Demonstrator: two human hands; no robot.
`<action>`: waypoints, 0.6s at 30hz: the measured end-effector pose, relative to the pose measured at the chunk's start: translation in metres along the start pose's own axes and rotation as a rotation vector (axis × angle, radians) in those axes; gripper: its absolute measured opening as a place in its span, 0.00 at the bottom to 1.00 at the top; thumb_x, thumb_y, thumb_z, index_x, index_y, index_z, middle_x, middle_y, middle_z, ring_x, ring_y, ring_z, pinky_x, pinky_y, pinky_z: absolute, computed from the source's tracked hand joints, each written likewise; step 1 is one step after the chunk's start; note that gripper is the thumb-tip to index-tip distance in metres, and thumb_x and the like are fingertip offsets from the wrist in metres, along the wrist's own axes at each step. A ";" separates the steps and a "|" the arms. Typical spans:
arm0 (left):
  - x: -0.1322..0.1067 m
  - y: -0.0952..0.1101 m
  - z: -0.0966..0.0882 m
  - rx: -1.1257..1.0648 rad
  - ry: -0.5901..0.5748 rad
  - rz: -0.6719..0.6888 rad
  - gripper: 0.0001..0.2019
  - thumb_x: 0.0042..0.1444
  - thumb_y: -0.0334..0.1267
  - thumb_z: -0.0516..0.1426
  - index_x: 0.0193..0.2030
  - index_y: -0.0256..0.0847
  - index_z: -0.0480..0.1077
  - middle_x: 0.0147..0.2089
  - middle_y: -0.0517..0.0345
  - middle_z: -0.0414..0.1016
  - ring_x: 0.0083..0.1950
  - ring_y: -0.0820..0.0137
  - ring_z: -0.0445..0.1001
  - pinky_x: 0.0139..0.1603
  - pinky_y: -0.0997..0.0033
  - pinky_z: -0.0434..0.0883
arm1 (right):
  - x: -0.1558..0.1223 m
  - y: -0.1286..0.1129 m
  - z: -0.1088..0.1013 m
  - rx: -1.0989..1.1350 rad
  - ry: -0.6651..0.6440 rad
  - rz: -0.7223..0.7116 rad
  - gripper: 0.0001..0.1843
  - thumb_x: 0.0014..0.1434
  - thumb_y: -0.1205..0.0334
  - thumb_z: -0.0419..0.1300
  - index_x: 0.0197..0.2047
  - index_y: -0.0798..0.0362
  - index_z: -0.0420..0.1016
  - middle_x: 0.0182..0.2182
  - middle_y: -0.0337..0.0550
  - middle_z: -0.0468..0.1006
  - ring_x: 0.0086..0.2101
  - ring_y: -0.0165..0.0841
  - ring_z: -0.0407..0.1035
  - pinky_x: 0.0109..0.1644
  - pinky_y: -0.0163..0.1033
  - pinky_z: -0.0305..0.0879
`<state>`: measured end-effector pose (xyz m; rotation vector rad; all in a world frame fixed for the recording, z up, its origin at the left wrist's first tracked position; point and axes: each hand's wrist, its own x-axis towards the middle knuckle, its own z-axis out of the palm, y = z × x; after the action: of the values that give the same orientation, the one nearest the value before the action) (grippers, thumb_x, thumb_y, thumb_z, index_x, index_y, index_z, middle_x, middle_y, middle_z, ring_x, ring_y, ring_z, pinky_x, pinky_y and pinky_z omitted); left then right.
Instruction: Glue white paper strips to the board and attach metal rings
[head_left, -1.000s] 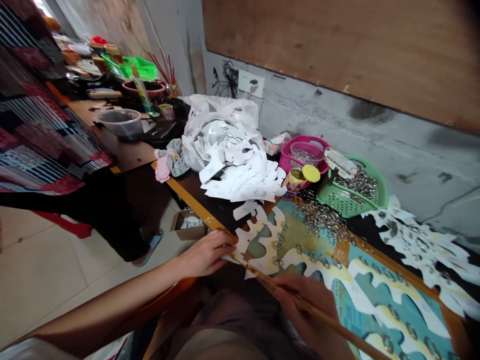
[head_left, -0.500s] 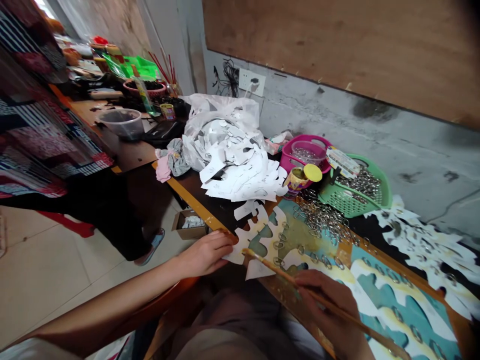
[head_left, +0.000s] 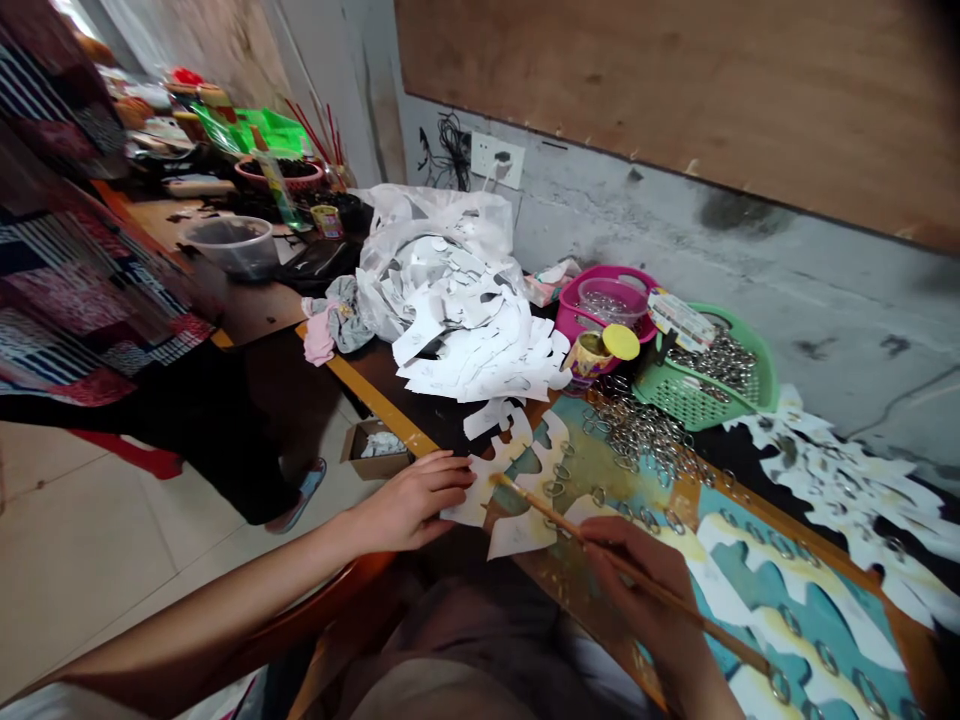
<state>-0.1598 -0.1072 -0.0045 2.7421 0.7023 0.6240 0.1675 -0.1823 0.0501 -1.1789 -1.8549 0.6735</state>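
Observation:
My left hand point(head_left: 411, 500) lies with its fingers stretched out on the edge of a white cut-out paper shape point(head_left: 480, 490) at the table's near edge, pressing it down. My right hand point(head_left: 637, 590) is closed round a long wooden brush point(head_left: 570, 525), whose tip touches that same paper shape near my left fingers. More white cut-outs with metal rings point(head_left: 555, 488) on them lie in rows on the teal and yellow board point(head_left: 742, 570) under my right hand.
A pile of white cut-outs point(head_left: 480, 350) spills from a plastic bag point(head_left: 435, 230). A yellow glue cup point(head_left: 596, 355), pink basket point(head_left: 574, 320) and green basket of rings point(head_left: 705, 385) stand by the wall. Loose rings point(head_left: 645, 435) lie heaped beside them. A person in striped clothes point(head_left: 90, 290) stands left.
The brush tip has moved forward and up over the paper shape, and my right hand has shifted a little away from me. My left hand has stayed on the paper.

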 end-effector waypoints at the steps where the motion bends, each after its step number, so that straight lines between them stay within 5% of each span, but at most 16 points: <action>1: 0.001 0.000 -0.001 -0.010 -0.025 -0.011 0.13 0.61 0.35 0.57 0.52 0.40 0.68 0.59 0.43 0.73 0.65 0.50 0.66 0.67 0.42 0.62 | 0.000 0.002 0.000 0.006 0.005 0.006 0.06 0.62 0.65 0.60 0.42 0.48 0.77 0.35 0.41 0.82 0.33 0.34 0.77 0.35 0.34 0.73; 12: 0.005 0.001 -0.006 -0.140 -0.090 -0.068 0.11 0.60 0.39 0.59 0.48 0.39 0.68 0.60 0.41 0.69 0.64 0.54 0.68 0.71 0.46 0.58 | 0.008 0.008 0.002 0.041 -0.059 0.071 0.05 0.64 0.62 0.59 0.42 0.49 0.77 0.35 0.42 0.81 0.32 0.34 0.75 0.33 0.35 0.69; 18: 0.021 -0.003 -0.010 -0.147 -0.086 -0.126 0.09 0.68 0.31 0.47 0.51 0.39 0.65 0.46 0.47 0.75 0.50 0.62 0.75 0.63 0.54 0.68 | 0.012 0.012 0.002 -0.007 0.009 0.099 0.06 0.64 0.60 0.60 0.43 0.49 0.77 0.36 0.42 0.81 0.32 0.33 0.74 0.32 0.35 0.68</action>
<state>-0.1490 -0.0925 0.0109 2.5505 0.7699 0.5057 0.1687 -0.1665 0.0444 -1.2826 -1.8019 0.7153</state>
